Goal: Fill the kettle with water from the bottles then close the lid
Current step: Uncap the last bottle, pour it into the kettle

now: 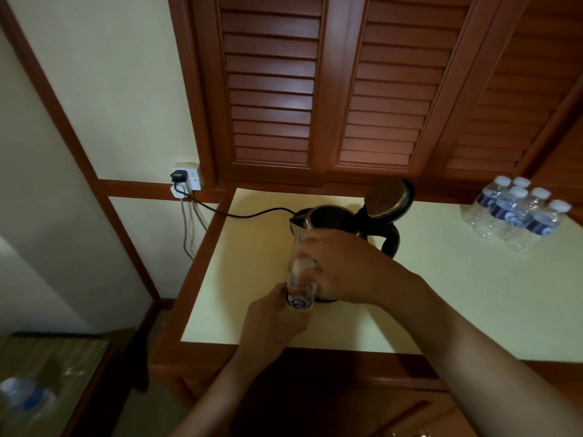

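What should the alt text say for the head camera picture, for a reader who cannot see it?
A person's left hand grips a small water bottle while the right hand grips its top, in front of a kettle whose lid stands open on a cream countertop. A cluster of capped bottles stands at the right.

kettle (315, 217): you see a dark, near-black body and a black handle.
lid (386, 198): dark with a brownish sheen.
bottle (299, 298): the one you hold is clear, with a blue-and-white label.
bottle pack (517, 212): at three o'clock of the kettle; clear, with white caps and dark blue labels.
counter (441, 279): pale cream, edged in reddish-brown wood.
shutters (271, 89): at twelve o'clock; reddish-brown, with horizontal slats.
cord (252, 214): black.
socket (192, 179): white.
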